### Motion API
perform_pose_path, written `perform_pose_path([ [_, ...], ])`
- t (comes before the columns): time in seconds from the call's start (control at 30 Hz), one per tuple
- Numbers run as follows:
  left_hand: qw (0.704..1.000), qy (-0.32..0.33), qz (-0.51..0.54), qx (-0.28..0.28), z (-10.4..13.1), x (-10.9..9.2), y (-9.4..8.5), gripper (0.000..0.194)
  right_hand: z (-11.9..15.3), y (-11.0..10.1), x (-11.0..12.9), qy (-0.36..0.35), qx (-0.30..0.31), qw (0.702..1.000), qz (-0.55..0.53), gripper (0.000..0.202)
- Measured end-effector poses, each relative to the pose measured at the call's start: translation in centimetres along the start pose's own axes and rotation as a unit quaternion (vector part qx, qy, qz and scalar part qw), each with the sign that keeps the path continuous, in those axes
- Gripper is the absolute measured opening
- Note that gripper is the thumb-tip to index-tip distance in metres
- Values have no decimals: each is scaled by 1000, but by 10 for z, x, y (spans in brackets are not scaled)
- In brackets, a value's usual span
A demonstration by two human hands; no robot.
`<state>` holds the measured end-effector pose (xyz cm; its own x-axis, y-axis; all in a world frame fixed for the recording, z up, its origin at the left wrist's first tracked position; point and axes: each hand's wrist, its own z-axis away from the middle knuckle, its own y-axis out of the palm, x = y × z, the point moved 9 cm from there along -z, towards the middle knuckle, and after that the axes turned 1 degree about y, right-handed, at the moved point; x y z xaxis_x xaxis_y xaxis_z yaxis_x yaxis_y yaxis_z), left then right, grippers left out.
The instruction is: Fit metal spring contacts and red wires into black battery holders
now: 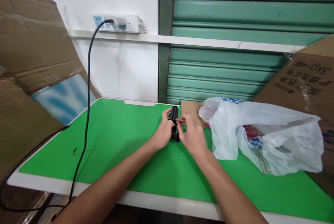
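Near the far edge of the green tabletop (109, 137), a long black object (174, 113) stands out between my hands; its kind is unclear. My left hand (164, 131) is closed around its left side, thumb lying across the front. From the right, my right hand (191, 133) meets the black object with thumb and forefinger pinched together. A thin reddish-brown bit shows by those fingertips, too small to name. Farther left lies a thin orange wire (82, 153) with a small dark end.
At right a white plastic bag (229, 130) holds red and blue packaging, with thin wires near its opening. Behind it are a flat cardboard piece (190, 109) and a large carton (300, 81). A black cable (88, 88) hangs from a power strip (133, 23) down across the tabletop's left.
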<state>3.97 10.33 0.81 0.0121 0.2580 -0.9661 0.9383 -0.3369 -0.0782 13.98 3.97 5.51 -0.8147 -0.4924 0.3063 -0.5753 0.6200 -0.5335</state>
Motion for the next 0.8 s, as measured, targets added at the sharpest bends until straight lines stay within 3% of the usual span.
perform_pose_path([
  [0.2,999,-22,23,18,-1,3,1,66,0,1,-20,125,5,985,-117,18],
  [0.33,998,-42,35,16,-3,6,0,67,0,2,-25,155,12,976,-151,22],
  [0.8,1000,-22,9,18,-2,4,3,67,1,2,-13,82,2,994,-65,17],
])
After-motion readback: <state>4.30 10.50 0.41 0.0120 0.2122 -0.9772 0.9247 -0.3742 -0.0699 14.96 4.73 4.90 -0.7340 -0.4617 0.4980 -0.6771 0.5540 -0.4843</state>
